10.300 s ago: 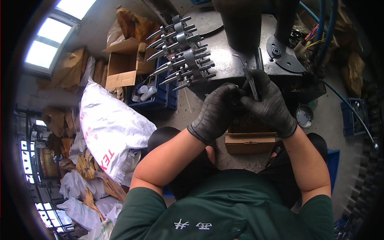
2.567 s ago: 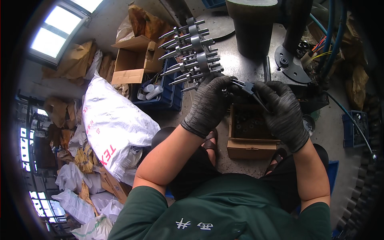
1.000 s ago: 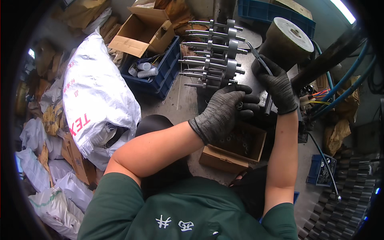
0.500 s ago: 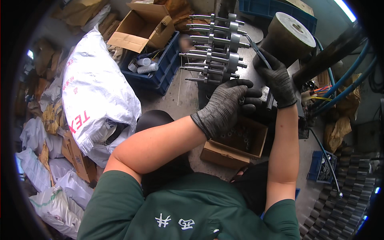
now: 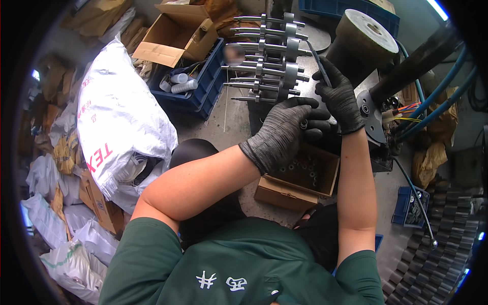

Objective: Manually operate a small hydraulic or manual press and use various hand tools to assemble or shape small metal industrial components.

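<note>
My left hand (image 5: 284, 127), in a grey glove with dark fingertips, is curled with a small round metal part (image 5: 304, 124) between its fingers. Gloved the same way, my right hand (image 5: 339, 96) is closed around a slim, dark, pointed metal tool (image 5: 319, 63). The tool tilts up and left, its tip near the right ends of a set of metal spindles (image 5: 292, 48). These lie sideways in rows, carrying round collars and thicker discs. Below the left hand stands an open cardboard box (image 5: 287, 193) with several small metal ring-like parts (image 5: 310, 173) inside.
A heavy metal cylinder (image 5: 373, 35) stands beyond my right hand, with a dark metal plate (image 5: 373, 122) and blue hoses (image 5: 442, 107) at the right. On the left are a blue crate (image 5: 206, 96), an open carton (image 5: 175, 38) and a white sack (image 5: 122, 117).
My right hand has shifted slightly left and the tool in it stands more upright. The dark plate beside that wrist now shows. My left hand keeps its curled hold.
</note>
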The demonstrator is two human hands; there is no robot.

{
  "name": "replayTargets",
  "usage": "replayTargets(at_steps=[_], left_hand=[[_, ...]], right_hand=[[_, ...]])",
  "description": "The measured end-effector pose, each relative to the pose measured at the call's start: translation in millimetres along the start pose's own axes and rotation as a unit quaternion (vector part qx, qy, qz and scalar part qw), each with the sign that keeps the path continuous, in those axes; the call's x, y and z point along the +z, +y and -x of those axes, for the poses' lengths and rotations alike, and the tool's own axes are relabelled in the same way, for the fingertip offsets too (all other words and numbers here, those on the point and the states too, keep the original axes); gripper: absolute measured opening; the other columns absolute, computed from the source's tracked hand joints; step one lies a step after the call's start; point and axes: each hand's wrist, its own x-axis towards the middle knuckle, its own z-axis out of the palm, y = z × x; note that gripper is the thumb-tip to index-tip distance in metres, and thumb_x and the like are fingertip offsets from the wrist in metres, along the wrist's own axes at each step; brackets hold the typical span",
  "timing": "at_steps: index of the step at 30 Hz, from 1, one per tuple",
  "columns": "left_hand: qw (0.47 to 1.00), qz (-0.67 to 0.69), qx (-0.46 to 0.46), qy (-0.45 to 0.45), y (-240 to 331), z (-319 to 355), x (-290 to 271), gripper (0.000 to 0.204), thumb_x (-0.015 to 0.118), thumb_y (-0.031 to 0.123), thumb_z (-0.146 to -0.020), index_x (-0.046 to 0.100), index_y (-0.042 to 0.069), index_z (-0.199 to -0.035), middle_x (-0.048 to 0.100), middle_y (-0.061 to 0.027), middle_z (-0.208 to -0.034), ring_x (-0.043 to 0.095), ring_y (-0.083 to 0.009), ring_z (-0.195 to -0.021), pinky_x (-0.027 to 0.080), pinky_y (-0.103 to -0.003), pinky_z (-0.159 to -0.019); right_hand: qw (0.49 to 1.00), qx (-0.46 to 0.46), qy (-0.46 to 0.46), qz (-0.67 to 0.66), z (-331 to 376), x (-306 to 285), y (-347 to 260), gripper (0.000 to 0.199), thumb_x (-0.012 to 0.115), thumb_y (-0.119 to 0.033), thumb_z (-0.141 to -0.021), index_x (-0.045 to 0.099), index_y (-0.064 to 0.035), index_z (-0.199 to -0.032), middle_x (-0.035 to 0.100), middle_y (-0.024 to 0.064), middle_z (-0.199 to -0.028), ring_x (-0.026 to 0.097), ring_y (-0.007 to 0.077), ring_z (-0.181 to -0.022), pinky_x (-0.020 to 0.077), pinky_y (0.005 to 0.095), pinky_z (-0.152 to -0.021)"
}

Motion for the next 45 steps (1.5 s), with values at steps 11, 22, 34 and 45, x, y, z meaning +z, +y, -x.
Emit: replayTargets(at_steps=[11,22,34,45], left_hand=[[0.986,-0.136,0.097,-0.005,-4.0,-1.2,-15.8,0.024,0.06,0.011,-0.097,0.062,0.003,-0.12,0.067,-0.0092,-0.115,0.066,-0.0179,-0.097,0.056,-0.031,-0.081],[0.998,-0.061,-0.025,0.022,11.0,18.5,1.8,0.023,0.066,-0.001,-0.091,0.065,0.004,-0.114,0.064,-0.0086,-0.105,0.064,-0.0176,-0.103,0.056,-0.031,-0.086],[0.983,-0.176,-0.031,-0.031,-12.9,21.6,13.7,0.017,0.07,0.014,-0.095,0.066,0.005,-0.11,0.068,-0.0058,-0.098,0.067,-0.0155,-0.089,0.057,-0.029,-0.081],[0.968,-0.226,-0.094,-0.058,-9.5,24.4,17.5,0.024,0.065,0.022,-0.099,0.066,0.003,-0.113,0.067,-0.0037,-0.093,0.065,-0.0112,-0.079,0.055,-0.026,-0.069]], right_hand=[[0.971,0.081,-0.001,-0.226,28.2,24.8,-53.2,0.062,0.074,-0.016,-0.086,0.051,-0.0016,-0.143,0.061,0.0004,-0.086,0.055,0.0062,-0.065,0.0481,0.0216,-0.057],[0.911,0.138,0.015,-0.389,97.0,-12.9,-71.3,0.036,0.067,-0.007,-0.082,0.059,-0.0002,-0.116,0.065,0.0091,-0.091,0.065,0.0168,-0.074,0.0542,0.029,-0.07],[0.986,-0.015,0.055,-0.159,144.5,-21.6,-50.0,0.042,0.073,0.003,-0.084,0.056,-0.0044,-0.121,0.066,0.0061,-0.104,0.063,0.0141,-0.099,0.0537,0.031,-0.09],[0.985,0.024,0.052,-0.164,145.0,-17.2,-53.6,0.035,0.07,0.002,-0.086,0.057,-0.0033,-0.118,0.064,0.0036,-0.095,0.062,0.0116,-0.089,0.0537,0.0282,-0.082]])
